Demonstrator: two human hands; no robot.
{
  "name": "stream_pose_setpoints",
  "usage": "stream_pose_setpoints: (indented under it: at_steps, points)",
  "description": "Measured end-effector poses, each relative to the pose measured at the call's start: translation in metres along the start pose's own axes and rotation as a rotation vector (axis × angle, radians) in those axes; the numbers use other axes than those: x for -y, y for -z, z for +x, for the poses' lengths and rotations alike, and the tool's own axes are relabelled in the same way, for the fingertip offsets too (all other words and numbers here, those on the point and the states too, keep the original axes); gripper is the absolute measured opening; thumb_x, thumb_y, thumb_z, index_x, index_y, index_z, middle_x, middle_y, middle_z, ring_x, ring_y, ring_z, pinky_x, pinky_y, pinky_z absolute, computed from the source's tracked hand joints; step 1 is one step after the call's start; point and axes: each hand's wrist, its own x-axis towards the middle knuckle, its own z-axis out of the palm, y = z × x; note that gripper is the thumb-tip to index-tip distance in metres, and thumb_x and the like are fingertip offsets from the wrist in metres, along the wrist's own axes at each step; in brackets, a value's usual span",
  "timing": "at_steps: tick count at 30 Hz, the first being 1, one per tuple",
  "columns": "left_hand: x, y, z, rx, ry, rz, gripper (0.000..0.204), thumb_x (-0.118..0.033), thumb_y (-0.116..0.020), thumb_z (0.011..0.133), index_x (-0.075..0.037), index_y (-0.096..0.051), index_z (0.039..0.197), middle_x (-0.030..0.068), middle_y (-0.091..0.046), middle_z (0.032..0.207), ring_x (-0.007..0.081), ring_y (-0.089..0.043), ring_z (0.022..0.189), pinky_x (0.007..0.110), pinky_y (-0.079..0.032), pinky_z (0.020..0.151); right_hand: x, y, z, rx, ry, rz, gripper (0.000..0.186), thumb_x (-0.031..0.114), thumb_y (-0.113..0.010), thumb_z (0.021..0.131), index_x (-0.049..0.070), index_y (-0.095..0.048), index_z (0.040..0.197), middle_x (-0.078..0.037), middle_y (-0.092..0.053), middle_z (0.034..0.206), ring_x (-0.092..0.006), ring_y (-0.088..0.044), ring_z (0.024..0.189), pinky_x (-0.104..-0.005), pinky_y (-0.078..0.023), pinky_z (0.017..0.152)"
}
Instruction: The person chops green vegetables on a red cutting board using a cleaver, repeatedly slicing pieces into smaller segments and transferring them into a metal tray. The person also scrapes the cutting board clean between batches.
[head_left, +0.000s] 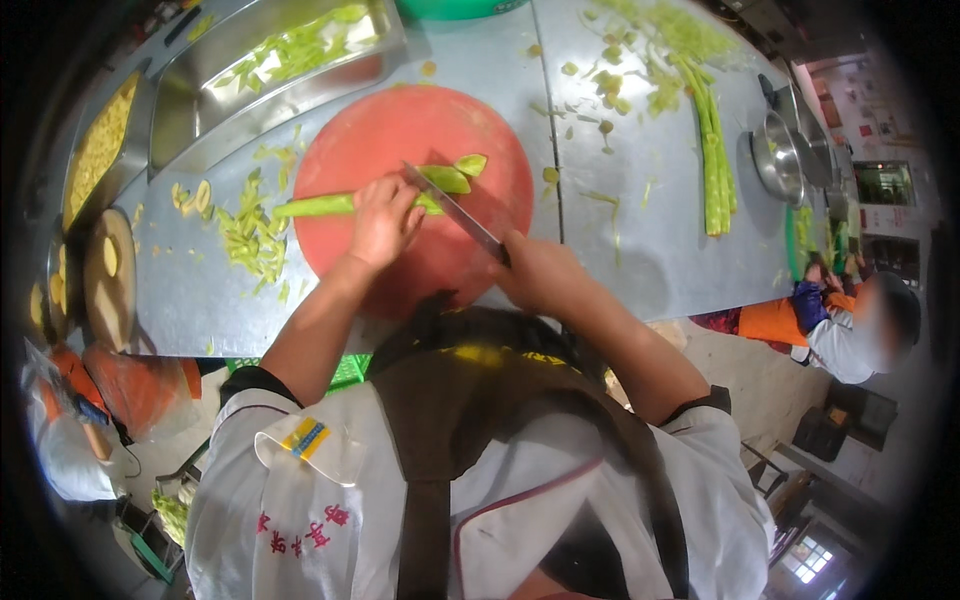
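A round red cutting board [330, 150] lies on the metal table in front of me. Across it runs a long pale-green vegetable stalk [318, 205], held down by my left hand [383, 222] with curled fingers. My right hand [540, 272] grips the handle of a kitchen knife [462, 213]. The blade slants across the stalk just right of my left fingertips. Cut green pieces [470, 165] rest on the board beyond the blade. A heap of green slices [250, 235] lies on the table left of the board.
A deep steel tray [185, 120] with green slices stands far left, beside a pan of yellow pieces [100, 150]. Whole stalks [712, 160] and trimmings lie right, near steel bowls [778, 155]. Another person [840, 335] works at the right; a wooden board [110, 280] sits left.
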Motion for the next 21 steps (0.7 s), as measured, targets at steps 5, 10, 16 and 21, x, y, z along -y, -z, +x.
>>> stream_pose_setpoints:
  at_steps: [5,10,16,21]
  points:
    - [0.0,-0.001,-0.001,-0.003,0.01,0.032,0.032,-0.015,-0.076,0.076,-0.009,-0.065,0.106,0.0092,-0.059,0.108,0.0319,-0.055,0.104,0.045,-0.041,0.088,-0.002,-0.023,0.021,0.006,0.001,-0.026,0.031,0.031,-0.06,0.09,0.002,-0.057,0.1,-0.024,-0.069,0.09,-0.0436,-0.067,0.086,-0.0539,-0.051,0.076]
    - [0.0,0.004,0.0,-0.051,0.037,0.025,0.03,-0.014,-0.075,0.076,-0.008,-0.064,0.104,0.0109,-0.059,0.108,0.0328,-0.055,0.104,0.045,-0.041,0.089,-0.018,-0.058,0.063,-0.251,0.143,0.044,0.032,0.032,-0.06,0.089,0.001,-0.056,0.097,-0.023,-0.068,0.082,-0.0432,-0.067,0.08,-0.0541,-0.051,0.072]
    - [0.015,0.015,-0.014,-0.077,0.007,0.051,0.029,-0.012,-0.075,0.074,-0.009,-0.064,0.1,0.0096,-0.058,0.102,0.0324,-0.055,0.1,0.045,-0.041,0.086,-0.004,-0.035,0.032,-0.219,0.187,0.03,0.032,0.031,-0.062,0.089,0.001,-0.056,0.096,-0.022,-0.068,0.08,-0.0425,-0.067,0.078,-0.0542,-0.051,0.071]
    - [0.014,0.018,-0.014,-0.077,-0.004,0.059,0.028,-0.011,-0.074,0.074,-0.01,-0.065,0.101,0.0093,-0.058,0.102,0.0324,-0.054,0.099,0.045,-0.041,0.086,0.008,-0.022,0.012,-0.104,0.166,-0.044,0.031,0.03,-0.062,0.089,0.001,-0.057,0.098,-0.022,-0.069,0.082,-0.0411,-0.068,0.081,-0.0531,-0.052,0.073]
